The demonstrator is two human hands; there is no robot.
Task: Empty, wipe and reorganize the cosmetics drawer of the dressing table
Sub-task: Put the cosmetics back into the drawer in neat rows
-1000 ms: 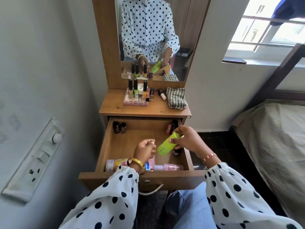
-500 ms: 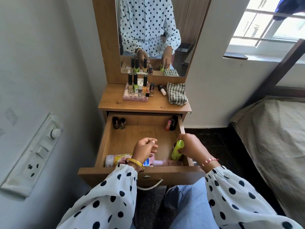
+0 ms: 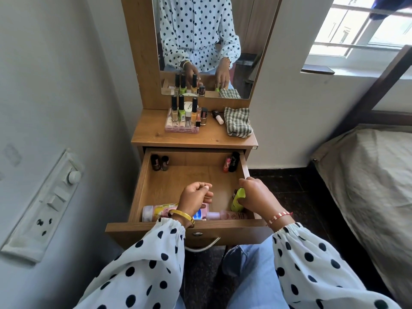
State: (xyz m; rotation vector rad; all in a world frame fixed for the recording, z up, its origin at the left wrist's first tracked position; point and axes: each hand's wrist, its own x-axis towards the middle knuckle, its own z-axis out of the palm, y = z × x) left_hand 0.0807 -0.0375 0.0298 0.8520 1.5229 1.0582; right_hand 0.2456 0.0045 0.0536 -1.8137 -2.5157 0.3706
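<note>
Matt wood-grain drawer [image 3: 243,168], glossy green bottle [image 3: 237,199]

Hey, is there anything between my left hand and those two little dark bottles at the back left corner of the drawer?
Nothing visible is. The left hand hangs over the drawer's front middle, and only bare wood floor lies between it and the two dark bottles at the back left. The pink bottles lie behind it along the front wall.

Right hand [image 3: 256,197] around upright green bottle [image 3: 238,198] in open drawer [image 3: 189,227], curled, empty left hand [image 3: 196,197] alongside.

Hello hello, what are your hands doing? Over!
Right hand grips green bottle, upright at drawer right side. Left hand curled, empty. Nothing blocking.
</note>
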